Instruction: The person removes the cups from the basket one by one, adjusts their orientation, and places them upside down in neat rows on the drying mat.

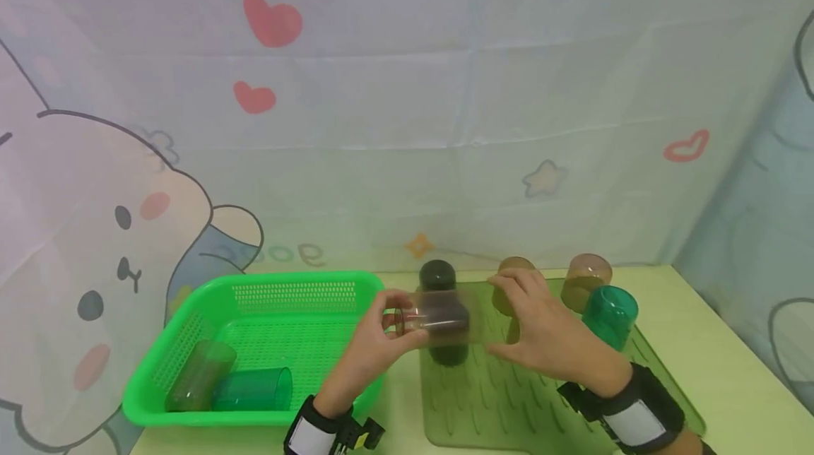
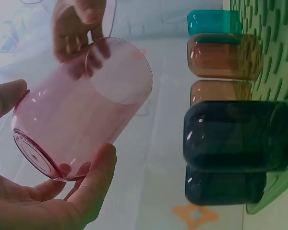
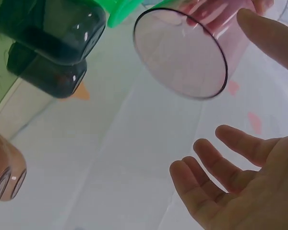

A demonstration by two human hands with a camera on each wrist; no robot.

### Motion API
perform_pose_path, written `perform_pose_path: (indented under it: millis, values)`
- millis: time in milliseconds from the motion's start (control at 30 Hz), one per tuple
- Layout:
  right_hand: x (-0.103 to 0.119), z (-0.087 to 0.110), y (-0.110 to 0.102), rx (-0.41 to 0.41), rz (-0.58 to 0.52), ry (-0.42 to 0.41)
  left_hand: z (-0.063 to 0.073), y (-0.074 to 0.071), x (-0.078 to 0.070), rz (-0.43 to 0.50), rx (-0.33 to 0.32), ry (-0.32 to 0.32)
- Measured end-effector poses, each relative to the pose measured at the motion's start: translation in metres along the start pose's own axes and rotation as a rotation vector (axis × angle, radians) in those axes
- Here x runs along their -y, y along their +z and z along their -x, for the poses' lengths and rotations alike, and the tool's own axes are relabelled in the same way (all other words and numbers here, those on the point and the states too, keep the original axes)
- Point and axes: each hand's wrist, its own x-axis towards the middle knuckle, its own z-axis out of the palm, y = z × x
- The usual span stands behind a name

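Note:
A clear pink cup (image 1: 439, 317) lies sideways in the air above the left edge of the green mat (image 1: 470, 409). My left hand (image 1: 375, 342) grips it round the base end, thumb and fingers curled on its sides in the left wrist view. My right hand (image 1: 550, 324) is at the rim end, fingers spread and apart from the cup; whether its thumb touches the cup I cannot tell. Behind and below the pink cup stand two dark cups, the back one (image 1: 437, 275) and the front one (image 1: 450, 355), bottoms up on the mat.
On the mat also stand an amber cup (image 1: 505, 302), a pinkish-brown cup (image 1: 588, 278) and a teal cup (image 1: 610, 317). To the left, a bright green basket (image 1: 254, 418) holds a pale see-through cup (image 1: 203, 370) and a teal cup (image 1: 257, 390) lying down.

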Motion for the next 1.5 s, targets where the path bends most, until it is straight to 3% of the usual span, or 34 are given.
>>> perform_pose_path:
  millis: [267,433,700,900,1033,1267,1500]
  values:
    - [0.009,-0.014,0.016,0.036,0.010,-0.147,-0.001,0.010,0.010,0.032,0.048,-0.015]
    - [0.014,-0.019,0.025,0.061,0.104,-0.209,-0.001,0.014,0.013,0.037,0.071,-0.035]
    - [0.016,-0.019,0.029,-0.007,0.184,-0.274,-0.002,0.019,0.014,0.027,0.084,-0.036]
    - [0.015,-0.014,0.030,-0.002,0.151,-0.233,-0.001,0.017,0.012,0.003,0.148,-0.047]
    - [0.011,-0.007,0.033,-0.024,0.098,-0.184,0.000,0.008,0.005,-0.047,0.210,-0.038]
    - [0.008,0.010,0.050,0.029,-0.112,-0.045,0.004,-0.017,-0.017,-0.251,0.207,-0.032]
    - [0.005,0.022,0.067,0.148,-0.281,0.008,0.006,-0.032,-0.033,-0.424,0.267,-0.016]
